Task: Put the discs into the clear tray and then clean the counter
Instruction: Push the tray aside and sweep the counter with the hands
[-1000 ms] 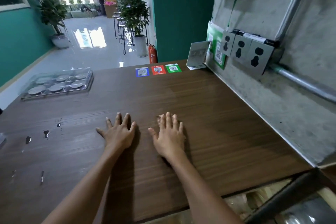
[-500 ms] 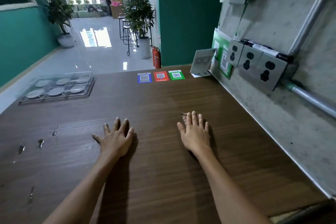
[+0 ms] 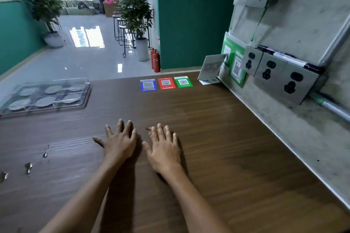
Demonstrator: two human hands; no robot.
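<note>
Brown wood-grain table is carrying both hands, which are lying palm-down near its middle, side by side and just apart. The left hand is resting flat with its fingers spread wide and its thumb pointing out to the left; it is holding nothing. The right hand is lying flat too, fingers closer together and pointing away from the person, and it is gripping nothing. A small thin brownish scrap is lying just beyond the right fingertips; what it is cannot be told.

The clear tray is sitting at the far left of the table, well apart from the hands, with its long axis running left to right along the table's far edge. Six grey discs are lying flat inside it, in two rows of three.

Shiny wet drops are showing on the table surface to the left of the left forearm. Three stickers, blue, red and green, are lying in a row at the far edge, and metal sockets are lining the wall on the right.
</note>
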